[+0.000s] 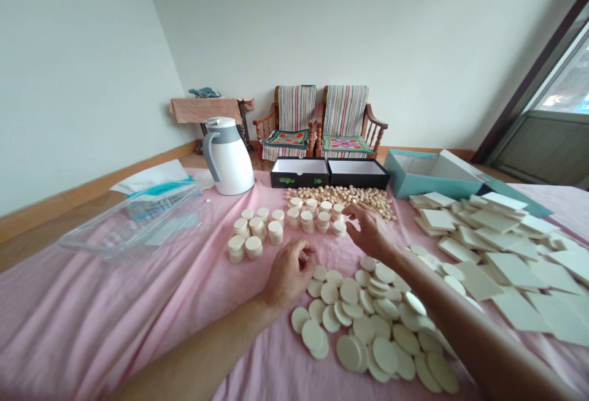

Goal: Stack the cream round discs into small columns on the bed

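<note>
My left hand (289, 272) rests on the pink cloth with its fingers curled in; what they hold, if anything, is hidden. My right hand (368, 229) reaches forward, fingertips pinched at a short stack of pale round discs (339, 227). Several more short stacks of discs (257, 232) stand in rows beyond my left hand. A loose spread of flat pale discs (368, 321) lies just in front of both hands. A patch of small wooden beads (340, 195) lies beyond the stacks.
Pale square tiles (506, 254) cover the right of the pink tablecloth (92, 315). Two open black boxes (331, 172), a teal box (427, 174), a white jug (227, 156) and a clear plastic lid (138, 223) stand farther back. Two wooden chairs (322, 119) sit by the wall.
</note>
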A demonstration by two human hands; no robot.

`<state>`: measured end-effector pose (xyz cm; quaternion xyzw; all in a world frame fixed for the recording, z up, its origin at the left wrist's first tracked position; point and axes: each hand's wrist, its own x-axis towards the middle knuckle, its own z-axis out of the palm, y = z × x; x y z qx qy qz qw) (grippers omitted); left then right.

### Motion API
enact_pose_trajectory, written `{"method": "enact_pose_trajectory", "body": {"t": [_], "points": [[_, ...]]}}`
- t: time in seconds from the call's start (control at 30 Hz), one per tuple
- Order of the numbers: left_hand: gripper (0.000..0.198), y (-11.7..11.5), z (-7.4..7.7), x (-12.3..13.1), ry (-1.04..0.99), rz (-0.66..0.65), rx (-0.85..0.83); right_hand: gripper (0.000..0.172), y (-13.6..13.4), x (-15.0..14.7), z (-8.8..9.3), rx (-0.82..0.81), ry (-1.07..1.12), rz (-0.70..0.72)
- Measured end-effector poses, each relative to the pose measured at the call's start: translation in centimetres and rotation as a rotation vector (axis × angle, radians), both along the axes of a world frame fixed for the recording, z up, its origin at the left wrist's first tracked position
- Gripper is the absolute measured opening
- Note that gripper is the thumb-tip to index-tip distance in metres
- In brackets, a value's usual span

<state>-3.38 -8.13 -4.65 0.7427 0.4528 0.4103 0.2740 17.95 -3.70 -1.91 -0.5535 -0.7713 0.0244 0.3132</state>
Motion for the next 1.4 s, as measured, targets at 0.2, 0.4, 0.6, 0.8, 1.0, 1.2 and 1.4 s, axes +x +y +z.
{"method": "enact_pose_trajectory", "body": {"t": [0.2, 0.4, 0.6, 0.8, 1.0, 1.2, 1.4], "points": [[0.025, 0.3, -0.4, 0.0, -0.013, 0.006, -0.025, 0.02, -2.9, -0.9, 1.6, -0.273, 0.061, 0.249], [0.024, 0.4, -0.2, -0.1, -0.094, -0.038, -0.134, 0.027, -5.3, -3.6, 0.9, -0.369, -0.01, 0.377], [0.024, 0.4, -0.3, -0.2, -0.077, -0.011, -0.123, 0.021, -5.3, -4.1, -0.2, -0.302, -0.06, 0.326], [0.025, 0.5, -0.5, -0.1, -0.042, -0.013, -0.086, 0.027, -4.7, -2.9, -0.2, -0.224, -0.188, 0.217], [0.025, 0.5, -0.7, -0.1, -0.033, -0.023, -0.063, 0.014, -4.7, -2.6, -0.9, -0.232, -0.157, 0.136], [0.023, 0.5, -0.8, 0.0, -0.032, -0.02, -0.052, 0.017, -2.5, -1.7, -1.2, -0.012, -0.018, 0.037], [0.024, 0.6, -0.9, -0.1, -0.037, -0.023, -0.043, 0.018, 0.3, -0.4, -2.5, 0.091, 0.042, -0.016]]}}
